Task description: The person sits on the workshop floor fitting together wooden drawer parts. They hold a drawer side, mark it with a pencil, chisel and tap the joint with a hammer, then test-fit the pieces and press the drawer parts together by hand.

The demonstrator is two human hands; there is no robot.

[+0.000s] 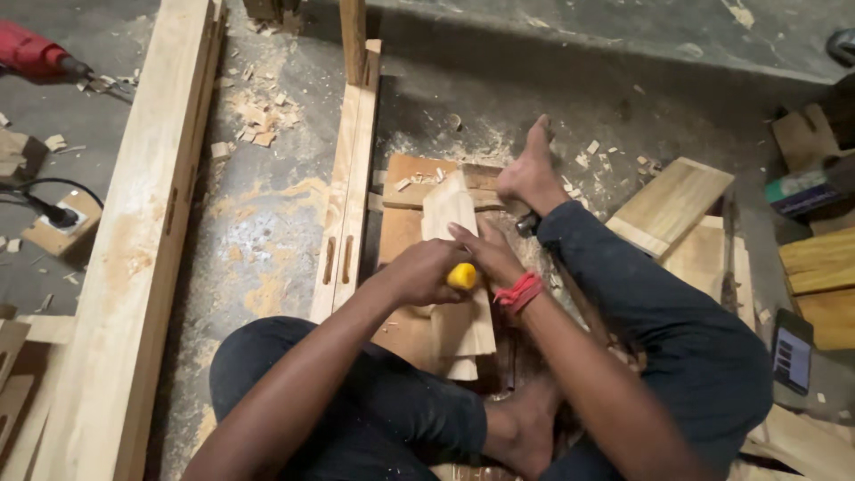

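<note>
I sit on the floor with a narrow pale wooden piece (451, 218) lying lengthwise in front of me on a brown board (401, 233). My left hand (419, 272) is closed around a tool with a yellow handle (462, 277), held against the wooden piece. My right hand (488, 254), with a red band at the wrist, presses on the wooden piece just beside the handle. My right foot (532, 174) rests on the far end of the stack. The tool's working end is hidden under my hands.
A long wooden frame member (142, 240) lies at the left, and a slotted rail (346, 205) runs beside the board. Wood chips litter the concrete floor. A red power drill (36, 53) lies top left, planks (672, 205) at right, and a phone (792, 356) at lower right.
</note>
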